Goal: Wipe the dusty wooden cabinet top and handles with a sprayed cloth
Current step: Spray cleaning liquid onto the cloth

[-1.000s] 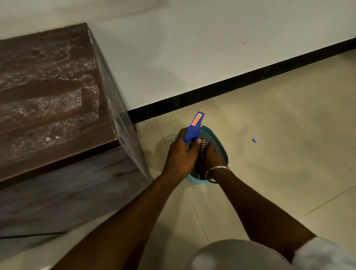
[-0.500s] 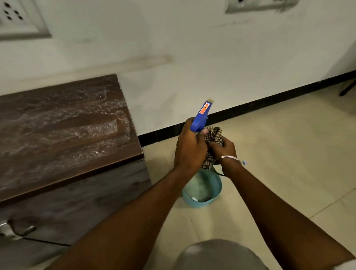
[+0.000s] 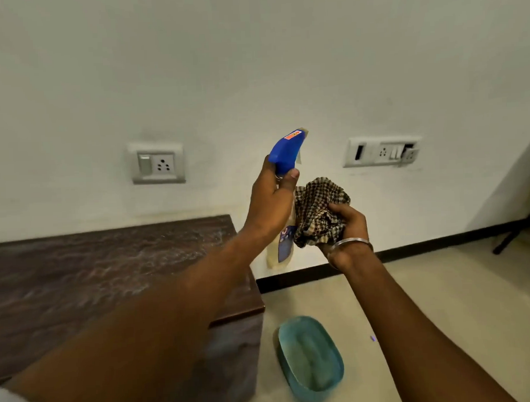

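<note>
My left hand [image 3: 271, 200] grips a spray bottle [image 3: 287, 153] with a blue trigger head, held upright at chest height; its pale body hangs below my fist. Just to its right, my right hand [image 3: 347, 228], with a metal bangle on the wrist, holds a bunched brown checked cloth [image 3: 316, 211] against the bottle's side. The dark wooden cabinet [image 3: 95, 276] stands low at the left, its top streaked with pale dust. My left forearm covers part of its right end. No handle shows in this view.
A teal oval tub [image 3: 311, 355] lies on the tiled floor beside the cabinet's right side. Two switch-and-socket plates [image 3: 157, 162] [image 3: 380, 151] are on the white wall. A dark stand leg [image 3: 517, 231] reaches in at the far right.
Both hands rose from the tub on the floor to chest height, bringing the bottle and cloth up. The view tilted up from the floor to the wall.
</note>
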